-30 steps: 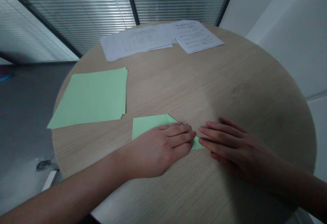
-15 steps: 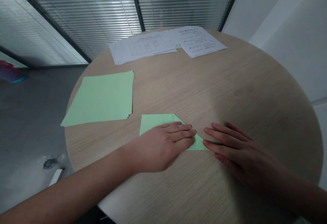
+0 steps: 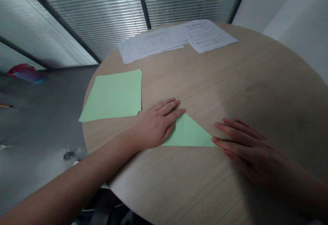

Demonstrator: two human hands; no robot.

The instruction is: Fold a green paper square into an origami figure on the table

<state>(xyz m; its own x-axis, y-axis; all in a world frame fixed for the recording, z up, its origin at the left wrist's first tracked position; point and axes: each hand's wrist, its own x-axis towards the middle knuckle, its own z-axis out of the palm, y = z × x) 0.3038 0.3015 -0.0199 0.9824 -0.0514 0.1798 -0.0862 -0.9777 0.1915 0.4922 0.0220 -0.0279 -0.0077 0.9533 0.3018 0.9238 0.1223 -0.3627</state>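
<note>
Your left hand (image 3: 156, 126) lies flat, fingers straight and close together, pressing down on the left end of the folded light-green paper triangle (image 3: 191, 134). The triangle runs from under those fingers toward your right hand (image 3: 246, 146), which also rests flat and open on the round pale wooden table (image 3: 230, 74), its fingertips touching the triangle's right corner. Just beyond your left hand, to its outer side, sits a stack of square light-green paper sheets (image 3: 115, 93). Well ahead of both hands lie white printed sheets (image 3: 176, 38).
</note>
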